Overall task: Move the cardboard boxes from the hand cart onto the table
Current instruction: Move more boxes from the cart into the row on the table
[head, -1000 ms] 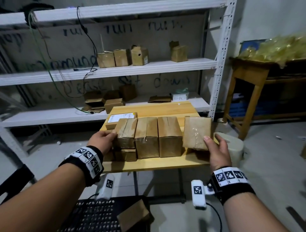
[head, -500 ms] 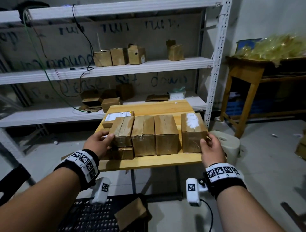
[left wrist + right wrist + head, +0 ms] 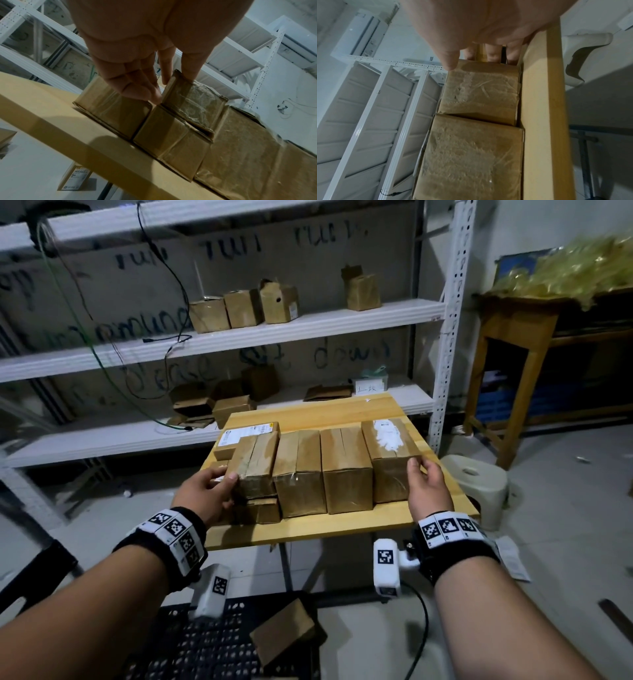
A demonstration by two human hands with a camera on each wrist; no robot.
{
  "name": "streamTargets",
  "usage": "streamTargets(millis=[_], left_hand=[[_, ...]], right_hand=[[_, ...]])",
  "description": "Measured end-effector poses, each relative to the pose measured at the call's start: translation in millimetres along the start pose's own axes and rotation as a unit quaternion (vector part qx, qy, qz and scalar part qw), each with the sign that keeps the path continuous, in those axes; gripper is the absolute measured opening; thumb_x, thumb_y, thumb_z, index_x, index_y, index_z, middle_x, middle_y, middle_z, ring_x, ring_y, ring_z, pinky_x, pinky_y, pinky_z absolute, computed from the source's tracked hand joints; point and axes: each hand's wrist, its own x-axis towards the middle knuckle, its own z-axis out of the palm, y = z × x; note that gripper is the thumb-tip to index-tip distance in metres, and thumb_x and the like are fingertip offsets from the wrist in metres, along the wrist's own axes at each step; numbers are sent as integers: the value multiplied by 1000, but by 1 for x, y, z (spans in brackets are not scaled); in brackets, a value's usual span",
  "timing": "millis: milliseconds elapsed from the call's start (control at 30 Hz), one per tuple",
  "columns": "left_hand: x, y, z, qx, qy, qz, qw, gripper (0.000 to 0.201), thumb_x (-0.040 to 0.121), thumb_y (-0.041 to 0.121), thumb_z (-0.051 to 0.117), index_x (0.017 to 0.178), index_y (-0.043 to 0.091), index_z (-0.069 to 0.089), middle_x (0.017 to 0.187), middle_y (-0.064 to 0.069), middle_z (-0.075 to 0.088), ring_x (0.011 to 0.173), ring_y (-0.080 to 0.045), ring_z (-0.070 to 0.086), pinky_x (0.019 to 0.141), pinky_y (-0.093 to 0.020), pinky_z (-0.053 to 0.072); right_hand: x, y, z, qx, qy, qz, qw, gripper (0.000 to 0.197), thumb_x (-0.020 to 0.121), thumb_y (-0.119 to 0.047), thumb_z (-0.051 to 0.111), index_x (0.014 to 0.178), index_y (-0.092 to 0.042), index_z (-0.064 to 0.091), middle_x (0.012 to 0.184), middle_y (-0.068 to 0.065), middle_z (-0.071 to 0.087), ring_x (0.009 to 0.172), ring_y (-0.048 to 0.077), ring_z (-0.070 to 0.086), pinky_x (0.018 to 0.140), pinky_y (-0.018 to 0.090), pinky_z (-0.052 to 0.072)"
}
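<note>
Several brown cardboard boxes stand in a row on the wooden table (image 3: 308, 412). The rightmost box (image 3: 390, 460), with a torn white label on top, sits against the row; my right hand (image 3: 419, 470) grips its right front corner, thumb on the front, fingers round the side. In the right wrist view the right hand (image 3: 471, 62) holds this rightmost box (image 3: 481, 94) at its edge. My left hand (image 3: 226, 477) presses with straight fingers on the small stacked box (image 3: 255, 463) at the row's left end. One box (image 3: 284, 635) lies on the black hand cart (image 3: 212, 645) below.
A white metal shelf rack (image 3: 239, 333) with more cardboard boxes stands behind the table. A pale plastic stool (image 3: 476, 481) sits at the table's right corner, and a wooden side table (image 3: 513, 320) stands further right. Bare floor lies to the right.
My right hand lowered the labelled box from the air onto the table and slid it left against the row. The left hand stayed on the stacked box.
</note>
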Motion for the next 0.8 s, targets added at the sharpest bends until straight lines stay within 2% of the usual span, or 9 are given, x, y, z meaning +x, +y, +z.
streamTargets(millis=[133, 233, 333, 400, 467, 533, 600, 667, 800], left_hand=[[-2, 2, 0, 1, 2, -1, 1000, 40, 103, 31, 66, 141, 20, 63, 124, -11, 67, 93, -28, 68, 76, -40, 61], [-3, 3, 1, 8, 0, 3, 1000, 39, 104, 31, 63, 142, 21, 61, 124, -10, 65, 89, -26, 67, 63, -33, 55], [-4, 2, 3, 3, 1, -2, 1000, 39, 104, 35, 62, 140, 20, 61, 122, -10, 66, 91, -27, 70, 62, -32, 54], [-7, 2, 5, -20, 1, -9, 1000, 39, 103, 38, 63, 137, 20, 62, 121, -11, 68, 85, -25, 70, 62, -33, 56], [-8, 0, 7, -36, 0, -16, 999, 38, 102, 38, 65, 134, 18, 63, 122, -12, 68, 78, -22, 69, 62, -33, 58], [-9, -3, 8, -42, -6, -18, 999, 36, 102, 36, 65, 132, 18, 62, 120, -11, 69, 75, -19, 69, 57, -30, 59], [-9, -7, 8, -35, -8, -17, 999, 37, 102, 36, 65, 133, 17, 62, 118, -9, 68, 78, -20, 70, 55, -27, 58], [-8, -11, 7, -21, -4, -13, 1000, 40, 101, 38, 66, 134, 16, 62, 119, -10, 69, 81, -22, 69, 61, -31, 58], [-10, -15, 7, -23, -8, -13, 1000, 33, 101, 33, 67, 130, 17, 64, 119, -11, 70, 72, -20, 64, 64, -32, 57]], right_hand=[[7, 5, 4, 9, 22, 5, 1000, 44, 108, -46, 42, 147, -27, 48, 141, 8, 59, 108, 26, 53, 88, 34, 36], [13, 9, 7, 18, 46, 2, 999, 39, 109, -42, 42, 144, -26, 51, 141, 8, 60, 118, 30, 57, 89, 34, 37], [13, 10, 8, 27, 64, 0, 998, 38, 105, -46, 48, 142, -33, 51, 137, 7, 62, 112, 26, 59, 89, 36, 43], [10, 9, 8, 20, 71, -24, 997, 44, 100, -53, 54, 142, -49, 44, 145, 4, 56, 128, 32, 56, 101, 48, 48], [7, 8, 8, -9, 61, -52, 997, 49, 94, -62, 56, 139, -66, 36, 158, 1, 44, 143, 37, 43, 112, 62, 41], [3, 5, 10, -34, 34, -64, 997, 46, 92, -67, 53, 134, -72, 37, 162, -2, 35, 147, 40, 36, 113, 65, 39], [1, 3, 14, -58, 8, -68, 996, 42, 92, -67, 54, 133, -69, 42, 160, -5, 32, 145, 39, 37, 113, 63, 40], [-1, 5, 18, -85, 2, -79, 993, 43, 92, -63, 59, 132, -65, 45, 159, -3, 32, 142, 38, 40, 113, 62, 41], [0, 7, 19, -84, 34, -93, 992, 44, 89, -52, 70, 127, -58, 48, 155, -1, 40, 138, 36, 46, 112, 59, 43]])
